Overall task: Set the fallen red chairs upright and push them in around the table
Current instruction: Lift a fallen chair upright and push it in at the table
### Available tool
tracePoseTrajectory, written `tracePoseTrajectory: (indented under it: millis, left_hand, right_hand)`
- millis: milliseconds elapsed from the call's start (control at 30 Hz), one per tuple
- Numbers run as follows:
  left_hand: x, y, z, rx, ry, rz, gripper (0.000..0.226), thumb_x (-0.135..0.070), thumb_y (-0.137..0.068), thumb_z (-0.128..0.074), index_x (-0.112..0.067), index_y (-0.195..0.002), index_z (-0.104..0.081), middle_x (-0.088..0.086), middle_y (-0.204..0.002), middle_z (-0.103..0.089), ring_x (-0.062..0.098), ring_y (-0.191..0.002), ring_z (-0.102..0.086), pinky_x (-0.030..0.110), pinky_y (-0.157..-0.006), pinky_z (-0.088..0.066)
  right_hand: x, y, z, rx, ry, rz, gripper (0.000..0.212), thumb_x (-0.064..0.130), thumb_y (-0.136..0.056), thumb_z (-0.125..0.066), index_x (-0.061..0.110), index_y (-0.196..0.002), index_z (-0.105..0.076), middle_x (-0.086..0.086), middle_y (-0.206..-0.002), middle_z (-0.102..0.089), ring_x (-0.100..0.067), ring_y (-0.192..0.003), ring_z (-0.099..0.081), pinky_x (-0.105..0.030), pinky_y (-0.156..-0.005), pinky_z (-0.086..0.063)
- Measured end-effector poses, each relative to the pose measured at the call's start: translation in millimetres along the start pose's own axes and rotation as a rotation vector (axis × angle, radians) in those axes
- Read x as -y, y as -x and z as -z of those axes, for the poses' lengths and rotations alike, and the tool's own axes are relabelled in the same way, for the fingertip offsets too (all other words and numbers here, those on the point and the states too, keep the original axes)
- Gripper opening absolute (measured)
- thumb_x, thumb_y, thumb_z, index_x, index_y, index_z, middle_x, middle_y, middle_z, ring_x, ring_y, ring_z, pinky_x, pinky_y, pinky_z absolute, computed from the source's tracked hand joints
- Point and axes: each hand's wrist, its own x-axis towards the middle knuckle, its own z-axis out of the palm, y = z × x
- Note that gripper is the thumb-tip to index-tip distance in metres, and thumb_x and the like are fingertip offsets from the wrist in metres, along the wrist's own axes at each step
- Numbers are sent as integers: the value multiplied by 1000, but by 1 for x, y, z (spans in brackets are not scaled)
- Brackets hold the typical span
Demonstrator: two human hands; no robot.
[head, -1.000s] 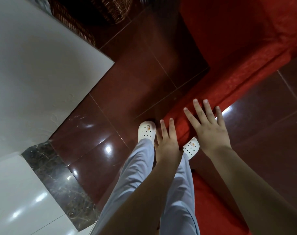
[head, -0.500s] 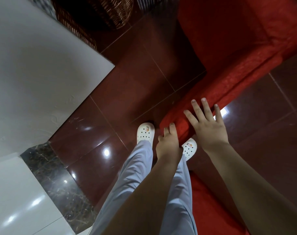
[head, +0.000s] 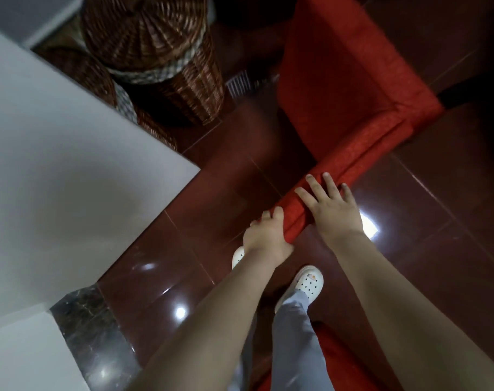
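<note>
- We see the left hand (head: 264, 235) wrapped round the near end of the red chair (head: 341, 108) back's top edge, fingers curled over the fabric, thumb side toward us – a closed grip on the chair.
- Just to its right, the right hand (head: 334, 210) lies on the same padded edge, fingers spread and bent over the top; it looks like a looser hold, palm pressed on the fabric, fingertips hooked on the far side.
- Both hands are side by side on that edge, close but not touching.
- Beyond the hands, the red chair runs away and to the right: its upholstered back slopes up from the grip and the broad red seat spreads out farther off. We cannot tell whether its legs are on the floor.
- Below the hands, two white clogs (head: 309, 283) stand on the glossy dark red floor tiles (head: 161, 277), with pale grey trousers above them.
- Left of the hands, a white worktop (head: 71, 165) juts in, its corner pointing toward the chair.
- Past that corner, up and left of the hands, brown wicker baskets (head: 161, 52) stand on the floor.
- Near our feet, to the right, more red fabric (head: 344, 362) shows at the bottom edge.
</note>
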Motion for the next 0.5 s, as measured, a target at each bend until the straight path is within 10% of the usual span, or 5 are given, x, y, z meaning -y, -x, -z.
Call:
tracePoseTrajectory:
  millis: [500]
  left_hand:
    - [-82,72,183,-275,-275,-275,57,-45,-73,-68,-16,-116,-47,5,-116,-60,27,-102,-61,31,-78,-43]
  right_hand:
    - [-55,55,170,-65,-147,-136,82,44,-93,-55,38,-152,0,11,-162,2,-25,-148,-11,-43,-104,-39]
